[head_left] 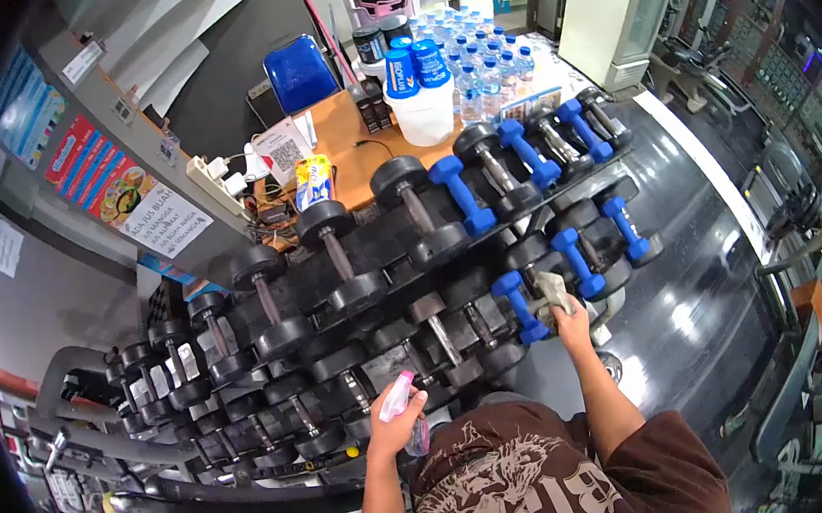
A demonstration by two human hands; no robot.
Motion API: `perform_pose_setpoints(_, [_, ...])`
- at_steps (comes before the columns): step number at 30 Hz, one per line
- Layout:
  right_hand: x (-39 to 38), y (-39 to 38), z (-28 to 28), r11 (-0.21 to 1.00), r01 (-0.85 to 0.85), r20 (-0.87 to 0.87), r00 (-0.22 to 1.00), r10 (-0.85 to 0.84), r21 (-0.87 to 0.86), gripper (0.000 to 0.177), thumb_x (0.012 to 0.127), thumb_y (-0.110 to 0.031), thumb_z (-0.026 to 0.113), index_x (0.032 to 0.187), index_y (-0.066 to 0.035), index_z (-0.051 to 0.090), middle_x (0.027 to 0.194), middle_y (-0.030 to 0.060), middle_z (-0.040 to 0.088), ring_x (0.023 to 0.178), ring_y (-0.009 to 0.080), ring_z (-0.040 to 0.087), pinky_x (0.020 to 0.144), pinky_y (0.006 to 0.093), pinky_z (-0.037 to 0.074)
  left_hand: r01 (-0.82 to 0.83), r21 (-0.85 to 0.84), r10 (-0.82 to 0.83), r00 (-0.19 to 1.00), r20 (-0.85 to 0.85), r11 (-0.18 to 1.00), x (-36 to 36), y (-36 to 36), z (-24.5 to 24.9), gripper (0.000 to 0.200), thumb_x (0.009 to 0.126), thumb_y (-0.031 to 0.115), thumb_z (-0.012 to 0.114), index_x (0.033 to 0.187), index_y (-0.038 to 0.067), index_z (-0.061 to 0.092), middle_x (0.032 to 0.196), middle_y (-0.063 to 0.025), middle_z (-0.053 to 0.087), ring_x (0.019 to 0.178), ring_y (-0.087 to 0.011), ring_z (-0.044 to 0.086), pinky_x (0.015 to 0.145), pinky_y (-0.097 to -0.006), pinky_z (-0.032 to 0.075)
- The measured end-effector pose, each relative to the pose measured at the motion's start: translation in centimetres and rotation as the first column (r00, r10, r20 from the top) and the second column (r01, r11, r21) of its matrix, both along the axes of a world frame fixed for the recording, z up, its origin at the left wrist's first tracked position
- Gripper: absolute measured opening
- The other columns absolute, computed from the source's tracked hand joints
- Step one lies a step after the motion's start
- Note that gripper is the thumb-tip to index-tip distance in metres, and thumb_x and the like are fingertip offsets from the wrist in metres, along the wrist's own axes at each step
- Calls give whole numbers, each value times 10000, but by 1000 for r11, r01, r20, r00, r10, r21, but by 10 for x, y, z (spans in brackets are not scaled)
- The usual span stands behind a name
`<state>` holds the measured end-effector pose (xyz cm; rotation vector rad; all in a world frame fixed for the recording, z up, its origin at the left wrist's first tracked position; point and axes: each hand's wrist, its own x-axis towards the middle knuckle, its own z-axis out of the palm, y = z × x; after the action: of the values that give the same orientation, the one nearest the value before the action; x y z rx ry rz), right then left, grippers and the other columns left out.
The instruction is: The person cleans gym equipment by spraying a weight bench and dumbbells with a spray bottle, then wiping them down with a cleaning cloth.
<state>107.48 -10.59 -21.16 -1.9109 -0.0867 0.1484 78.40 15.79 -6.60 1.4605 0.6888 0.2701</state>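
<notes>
My left hand [401, 421] is wrapped round a spray bottle [397, 396] with a pink nozzle and a clear body, held in front of the lower rack row. In my right hand [570, 323] is a crumpled pale cloth [553, 290], close over the lower row between two blue dumbbells. One blue dumbbell [519, 307] lies just left of the cloth, and another blue dumbbell [579, 263] is just right of it. Black dumbbells [441, 329] with metal handles fill the lower row between my hands.
An upper rack row holds more black dumbbells [337, 255] and blue ones [462, 195]. Behind it stands a wooden desk [336, 126] with a white bucket [421, 117], water bottles [488, 79] and a yellow packet [313, 181]. Gym machines [785, 175] stand at the right.
</notes>
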Motion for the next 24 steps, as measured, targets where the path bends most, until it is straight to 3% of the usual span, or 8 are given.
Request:
perform_pose_setpoints(2, [-12, -7, 15, 987, -23, -39, 999, 29, 159, 338, 882, -132, 672, 1194, -3, 663, 980, 34, 696, 861, 122, 627, 773, 281, 505, 6, 2, -6, 1000, 2, 1000, -15, -12, 2, 149, 898, 106, 745, 942, 25, 628, 768, -12, 636, 646, -91, 610, 596, -263, 494])
perform_pose_setpoints(5, [-47, -10, 73, 959, 15, -126, 992, 22, 283, 343, 894, -136, 663, 1217, -21, 651, 985, 25, 681, 877, 114, 618, 743, 269, 496, 32, -12, -32, 999, 22, 999, -43, -31, -4, 139, 898, 102, 742, 944, 31, 632, 748, -5, 634, 652, -85, 609, 599, -260, 486])
perform_pose_setpoints(6, [-57, -14, 81, 948, -14, -102, 994, 49, 318, 325, 910, -156, 643, 1213, -39, 630, 992, 13, 645, 866, 107, 601, 705, 254, 482, 48, 0, -48, 999, 3, 999, -55, -37, -8, 153, 892, 119, 751, 947, 35, 635, 735, -2, 634, 656, -84, 607, 602, -263, 482])
perform_pose_setpoints(9, [-100, -29, 132, 860, -9, -267, 949, 168, 511, 289, 924, -176, 612, 1183, -46, 612, 1013, 12, 615, 844, 120, 590, 708, 260, 482, 83, 79, -75, 992, -100, 993, -91, -59, -1, 178, 884, 140, 764, 951, 34, 636, 736, -4, 634, 656, -90, 607, 607, -268, 482])
perform_pose_setpoints(14, [-175, -71, 164, 777, 2, -295, 926, 237, 629, 261, 886, -96, 576, 1139, -42, 610, 1016, 13, 610, 956, 113, 562, 845, 266, 445, 66, -2, -66, 997, -50, 998, -167, -99, -3, 172, 877, 122, 760, 955, 32, 636, 762, -9, 640, 663, -99, 609, 614, -273, 486])
perform_pose_setpoints(18, [-242, -110, 164, 812, -30, -375, 876, 302, 583, 236, 884, -77, 578, 1115, -47, 619, 1004, 8, 636, 922, 131, 588, 841, 280, 462, 35, -66, -40, 996, -78, 997, -231, -134, -16, 153, 867, 66, 752, 957, 20, 638, 804, -16, 644, 681, -114, 619, 627, -283, 491])
perform_pose_setpoints(21, [-299, -139, 123, 849, -109, -367, 868, 334, 517, 199, 891, -83, 607, 1084, -44, 634, 1001, 19, 661, 936, 131, 613, 832, 307, 494, -23, -102, 19, 999, -39, 995, -267, -163, -17, 143, 859, 50, 747, 957, 15, 648, 795, -24, 641, 670, -116, 615, 626, -282, 504])
perform_pose_setpoints(24, [-361, -149, 136, 896, -268, -431, 804, 410, 354, 242, 899, -93, 621, 1137, -45, 623, 992, 23, 665, 936, 132, 612, 840, 303, 498, -5, -162, -4, 998, -58, 987, -295, -185, -24, 155, 861, 65, 752, 960, 16, 644, 799, -31, 644, 668, -115, 617, 624, -282, 510])
